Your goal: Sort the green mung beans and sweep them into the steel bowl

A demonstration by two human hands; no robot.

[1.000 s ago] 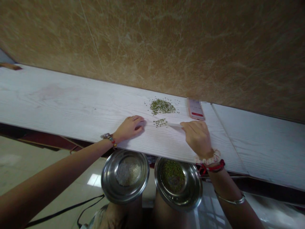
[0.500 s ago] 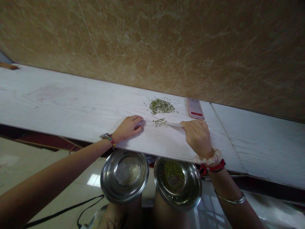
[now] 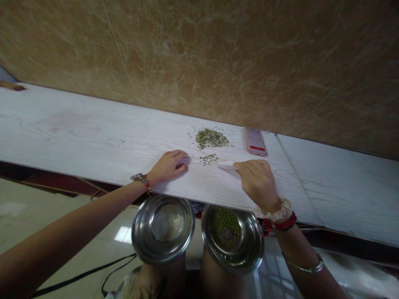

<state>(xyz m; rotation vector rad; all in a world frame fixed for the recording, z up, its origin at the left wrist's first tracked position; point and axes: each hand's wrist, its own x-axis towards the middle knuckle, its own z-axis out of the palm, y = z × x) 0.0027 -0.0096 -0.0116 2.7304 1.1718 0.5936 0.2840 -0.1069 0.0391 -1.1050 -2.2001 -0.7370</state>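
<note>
My right hand point(image 3: 255, 178) is closed around a thin, flat whitish strip point(image 3: 227, 167), whose exact kind I cannot make out. The strip's tip lies just right of a small cluster of green beans point(image 3: 208, 159), apart from it. Behind that cluster sits a larger pile of green beans point(image 3: 212, 138) with some whitish bits on its right side. To the left of the small cluster my left hand point(image 3: 168, 167) rests on the white tabletop point(image 3: 118, 137), holding nothing, with its thumb apart from the fingers.
Two steel bowls rest on my legs below the table edge. The left bowl point(image 3: 135, 230) holds white grains; the right bowl point(image 3: 258, 245) holds green beans. A phone point(image 3: 256, 143) lies against the marbled wall point(image 3: 199, 58). Wooden piece point(image 3: 11, 86) at far left.
The strip's tip has drawn slightly away from the small cluster, and my right hand has shifted a little downward. My left hand stays in place.
</note>
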